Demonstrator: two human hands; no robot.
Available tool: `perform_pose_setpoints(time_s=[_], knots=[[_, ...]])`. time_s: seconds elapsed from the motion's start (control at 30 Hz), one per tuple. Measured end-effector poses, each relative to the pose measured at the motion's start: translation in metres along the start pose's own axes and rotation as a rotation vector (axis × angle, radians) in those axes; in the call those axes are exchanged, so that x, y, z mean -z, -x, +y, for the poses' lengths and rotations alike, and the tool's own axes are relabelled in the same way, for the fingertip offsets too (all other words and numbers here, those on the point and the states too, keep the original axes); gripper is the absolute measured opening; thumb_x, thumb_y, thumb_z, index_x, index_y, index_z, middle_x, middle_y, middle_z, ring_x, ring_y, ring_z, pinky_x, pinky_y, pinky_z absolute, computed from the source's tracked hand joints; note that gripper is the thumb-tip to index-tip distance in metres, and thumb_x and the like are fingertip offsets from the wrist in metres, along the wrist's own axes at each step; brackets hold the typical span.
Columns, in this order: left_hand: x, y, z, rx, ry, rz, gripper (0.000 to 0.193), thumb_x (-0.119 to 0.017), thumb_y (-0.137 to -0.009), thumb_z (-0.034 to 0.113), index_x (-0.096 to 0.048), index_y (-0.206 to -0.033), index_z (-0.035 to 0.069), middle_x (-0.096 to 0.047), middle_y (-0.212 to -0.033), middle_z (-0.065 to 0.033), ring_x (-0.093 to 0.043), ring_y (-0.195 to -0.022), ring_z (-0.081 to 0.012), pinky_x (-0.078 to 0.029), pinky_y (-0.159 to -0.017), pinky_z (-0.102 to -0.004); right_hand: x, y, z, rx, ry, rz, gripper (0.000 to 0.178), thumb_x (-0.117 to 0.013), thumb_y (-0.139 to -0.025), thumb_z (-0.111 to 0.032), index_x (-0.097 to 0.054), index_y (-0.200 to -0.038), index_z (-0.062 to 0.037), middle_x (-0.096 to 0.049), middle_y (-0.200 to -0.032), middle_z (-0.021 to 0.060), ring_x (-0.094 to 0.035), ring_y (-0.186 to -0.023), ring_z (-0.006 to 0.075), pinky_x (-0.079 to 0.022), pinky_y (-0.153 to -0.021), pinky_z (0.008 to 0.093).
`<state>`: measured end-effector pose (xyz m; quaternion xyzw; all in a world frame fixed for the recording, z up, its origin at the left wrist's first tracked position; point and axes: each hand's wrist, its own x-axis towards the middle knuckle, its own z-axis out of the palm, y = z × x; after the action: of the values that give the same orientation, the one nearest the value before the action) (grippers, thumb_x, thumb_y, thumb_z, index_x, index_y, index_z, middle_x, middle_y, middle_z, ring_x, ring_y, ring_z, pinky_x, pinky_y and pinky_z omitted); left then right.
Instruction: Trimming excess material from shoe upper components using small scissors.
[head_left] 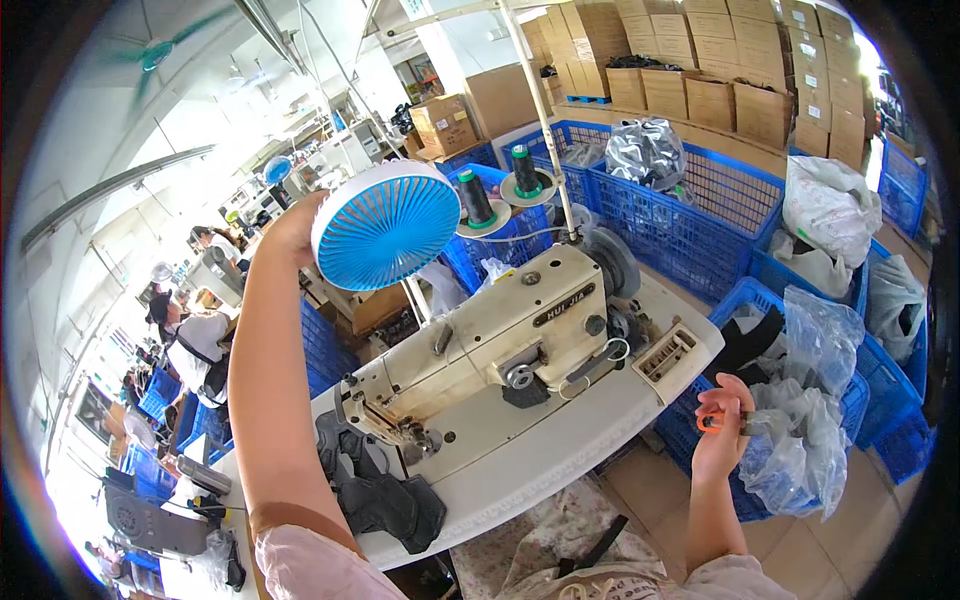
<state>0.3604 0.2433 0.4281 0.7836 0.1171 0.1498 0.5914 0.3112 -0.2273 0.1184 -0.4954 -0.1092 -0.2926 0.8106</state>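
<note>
My left arm reaches up to a round white fan (385, 225) with blue blades; my left hand (296, 230) is at its rim, with the fingers mostly hidden behind it. Off to the right, beyond the table edge, my right hand (722, 425) is closed around a small orange-handled tool (708, 423), its kind unclear. Between my arms stands a cream sewing machine (490, 330) on a white table (530, 470). Black sewn pieces (385, 500) lie by its needle end, near my left forearm.
Two dark thread cones (477, 200) (524, 172) stand behind the machine. Blue crates (700, 215) with plastic bags (800, 440) crowd the right side. Cardboard boxes (740, 50) are stacked at the back. Other people (195, 340) work far left. A pole (545, 110) rises behind the machine.
</note>
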Motion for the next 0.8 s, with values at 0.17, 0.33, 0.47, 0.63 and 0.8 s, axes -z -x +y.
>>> perform_pose_setpoints(time_s=[0.17,0.33,0.47,0.63,0.8], knots=[[-0.012,0.011,0.009,0.041,-0.011,0.064,0.028,-0.045,-0.091,0.025,-0.059,-0.1,0.002,-0.065,-0.09,-0.0096,-0.063,-0.076,-0.0186,-0.053,-0.07,-0.0351,0.005,-0.003,0.004,0.002,-0.038,0.018,0.027,-0.042,-0.095,-0.022,-0.056,-0.106,-0.0018,-0.061,-0.104,0.0089,-0.058,-0.076,0.0124,-0.045,-0.059,0.0246],[-0.002,0.004,0.0,-0.03,0.046,0.044,0.032,-0.044,-0.092,0.027,-0.059,-0.103,0.001,-0.065,-0.093,-0.0101,-0.063,-0.078,-0.0195,-0.053,-0.072,-0.0356,0.008,-0.002,0.009,-0.05,-0.042,0.057,0.026,-0.044,-0.094,-0.02,-0.056,-0.105,0.0,-0.058,-0.109,0.0101,-0.059,-0.077,0.0144,-0.045,-0.059,0.0251],[0.002,0.0,0.002,-0.005,0.081,-0.018,0.032,-0.044,-0.092,0.027,-0.059,-0.103,0.001,-0.065,-0.094,-0.0104,-0.063,-0.079,-0.0193,-0.053,-0.073,-0.0349,0.008,-0.004,0.012,-0.047,-0.038,0.047,0.027,-0.042,-0.095,-0.022,-0.056,-0.107,-0.0022,-0.06,-0.108,0.008,-0.059,-0.081,0.0127,-0.045,-0.06,0.0247],[-0.01,0.008,0.004,-0.016,0.046,0.03,0.032,-0.043,-0.094,0.024,-0.059,-0.105,0.0,-0.065,-0.094,-0.0099,-0.063,-0.079,-0.0171,-0.053,-0.073,-0.0314,0.01,-0.005,0.014,-0.06,-0.028,0.047,0.028,-0.042,-0.095,-0.023,-0.056,-0.107,-0.002,-0.06,-0.108,0.0085,-0.059,-0.079,0.0128,-0.045,-0.06,0.0242],[-0.01,0.011,0.005,-0.026,0.029,0.005,0.029,-0.043,-0.094,0.021,-0.06,-0.104,-0.001,-0.065,-0.092,-0.0086,-0.063,-0.076,-0.0155,-0.053,-0.071,-0.0296,0.012,-0.003,0.014,-0.09,-0.021,0.01,0.029,-0.041,-0.096,-0.024,-0.056,-0.107,-0.0018,-0.06,-0.107,0.0088,-0.058,-0.078,0.0124,-0.044,-0.06,0.0241]])
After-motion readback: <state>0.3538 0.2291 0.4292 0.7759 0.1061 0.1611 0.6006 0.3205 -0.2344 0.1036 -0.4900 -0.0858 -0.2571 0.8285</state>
